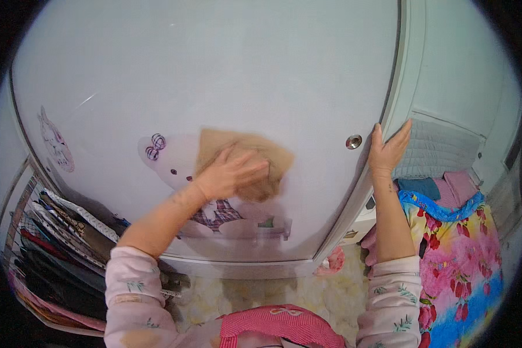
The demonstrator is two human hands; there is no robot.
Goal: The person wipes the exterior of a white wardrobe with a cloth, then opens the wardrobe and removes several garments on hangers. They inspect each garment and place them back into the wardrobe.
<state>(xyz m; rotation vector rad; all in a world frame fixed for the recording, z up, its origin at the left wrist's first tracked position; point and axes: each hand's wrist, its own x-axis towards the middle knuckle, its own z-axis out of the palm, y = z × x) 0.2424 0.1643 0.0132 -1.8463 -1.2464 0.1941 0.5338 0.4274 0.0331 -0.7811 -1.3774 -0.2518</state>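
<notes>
My left hand presses a tan cloth against a glossy white door panel. The cloth is creased under my fingers and slightly blurred. It covers part of a printed cartoon bear that has a checked bow and plaid clothing. Farther right, my right hand rests on the pale door frame, thumb apart from the fingers, with nothing held in it. Between the hands, nearer the right one, a round metal recessed pull is set in the panel.
Clothes hang on a rack at the lower left. At the right stands a bed with a bright floral blanket, pillows and a quilted grey headboard. A pink-red round object sits on the patterned floor below the panel.
</notes>
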